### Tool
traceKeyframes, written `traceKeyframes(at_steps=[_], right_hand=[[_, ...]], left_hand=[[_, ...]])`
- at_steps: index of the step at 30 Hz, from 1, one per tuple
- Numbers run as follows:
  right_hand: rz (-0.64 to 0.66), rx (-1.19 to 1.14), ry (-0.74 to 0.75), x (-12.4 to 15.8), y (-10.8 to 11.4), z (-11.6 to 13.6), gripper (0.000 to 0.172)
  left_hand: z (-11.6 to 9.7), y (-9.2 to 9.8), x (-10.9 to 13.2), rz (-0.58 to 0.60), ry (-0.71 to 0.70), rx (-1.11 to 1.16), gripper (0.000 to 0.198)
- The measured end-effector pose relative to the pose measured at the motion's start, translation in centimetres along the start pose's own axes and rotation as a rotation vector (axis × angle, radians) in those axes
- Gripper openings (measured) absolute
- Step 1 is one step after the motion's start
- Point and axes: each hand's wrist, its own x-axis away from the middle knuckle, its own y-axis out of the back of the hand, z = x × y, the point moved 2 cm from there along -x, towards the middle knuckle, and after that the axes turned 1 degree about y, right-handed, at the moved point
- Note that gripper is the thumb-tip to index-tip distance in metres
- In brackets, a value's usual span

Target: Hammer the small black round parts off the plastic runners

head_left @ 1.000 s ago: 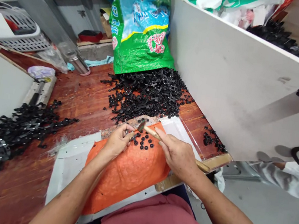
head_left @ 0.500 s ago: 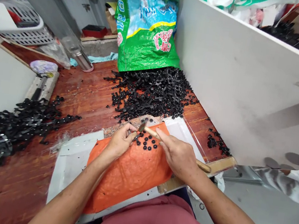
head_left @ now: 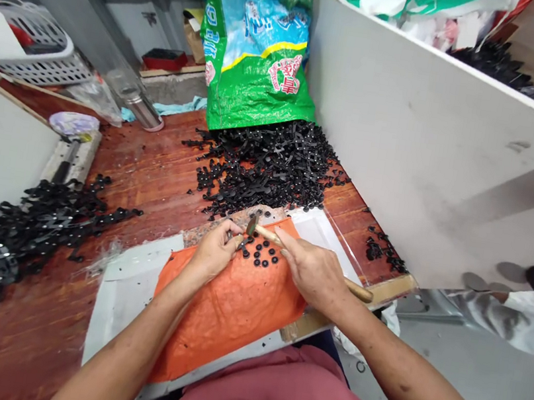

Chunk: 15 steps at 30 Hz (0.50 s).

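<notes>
My right hand (head_left: pixel 312 272) is closed round the wooden handle of a small hammer (head_left: pixel 262 231), whose metal head sits just above the far edge of an orange cloth (head_left: pixel 225 307). My left hand (head_left: pixel 213 250) is pinched on a small black plastic piece right beside the hammer head. Several small black round parts (head_left: pixel 261 254) lie loose on the cloth between my hands.
A big heap of black plastic parts (head_left: pixel 266 166) lies beyond the cloth, in front of a green printed sack (head_left: pixel 258 58). Another black heap (head_left: pixel 27 224) is at left on the red wooden table (head_left: pixel 151 169). A white board (head_left: pixel 431 138) walls the right side. A white basket (head_left: pixel 28 51) stands far left.
The hammer head has stayed close above the piece at the cloth's far edge, shifting only slightly. Both hands stay in place; the view wobbles a little.
</notes>
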Motion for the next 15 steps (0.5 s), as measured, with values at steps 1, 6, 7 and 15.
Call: traceKeyframes(at_steps=[1,6,7,15], right_hand=[[-0.044,-0.024,0.003,0.11,0.19,0.05,0.050],[-0.026,0.026,0.010,0.43,0.42,0.42,0.051],[0.007,0.055,0.009,0.39,0.31,0.46,0.051],[0.008,-0.021,0.003,0.08,0.32,0.91,0.048]], left_hand=[[0.01,-0.02,0.02,-0.003,-0.009,-0.004,0.016],[0.20,-0.08,0.04,-0.005,-0.002,0.014,0.016],[0.26,-0.06,-0.02,-0.003,-0.001,0.011,0.016],[0.08,-0.14,0.07,0.011,-0.033,-0.050,0.015]])
